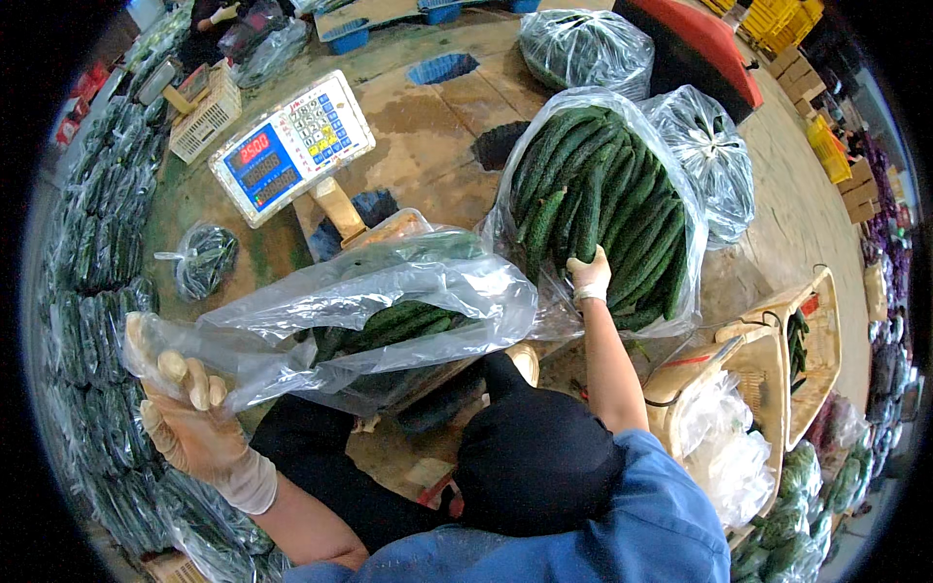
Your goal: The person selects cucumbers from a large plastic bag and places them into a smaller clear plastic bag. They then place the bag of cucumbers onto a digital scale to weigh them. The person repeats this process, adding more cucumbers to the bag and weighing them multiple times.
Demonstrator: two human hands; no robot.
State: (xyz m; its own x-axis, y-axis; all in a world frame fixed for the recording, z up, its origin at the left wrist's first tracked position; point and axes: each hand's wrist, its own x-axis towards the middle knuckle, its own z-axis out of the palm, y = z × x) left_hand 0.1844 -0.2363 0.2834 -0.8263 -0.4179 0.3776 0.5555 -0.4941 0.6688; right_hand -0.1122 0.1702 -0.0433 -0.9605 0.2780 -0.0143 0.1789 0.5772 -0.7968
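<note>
My left hand [197, 430], in a pale glove, grips the edge of a clear plastic bag [291, 313] at the lower left. Some cucumbers [408, 324] lie inside that bag, which rests by a digital scale [291, 149] with a lit display. My right hand [589, 273], gloved too, holds the near end of a dark green cucumber [587, 211]. That cucumber lies over a large heap of cucumbers [641, 218] in a big open clear bag [696, 291] right of centre. The palm side of my right hand is hidden.
Tied full bags [587, 51] stand beyond the heap, another [703, 160] to its right. A small tied bag [205, 259] lies left. Cream plastic crates [773, 386], one with crumpled bags [729, 444], stand lower right. Stacked bagged cucumbers [95, 342] line the left. A person's hand [224, 13] shows top left.
</note>
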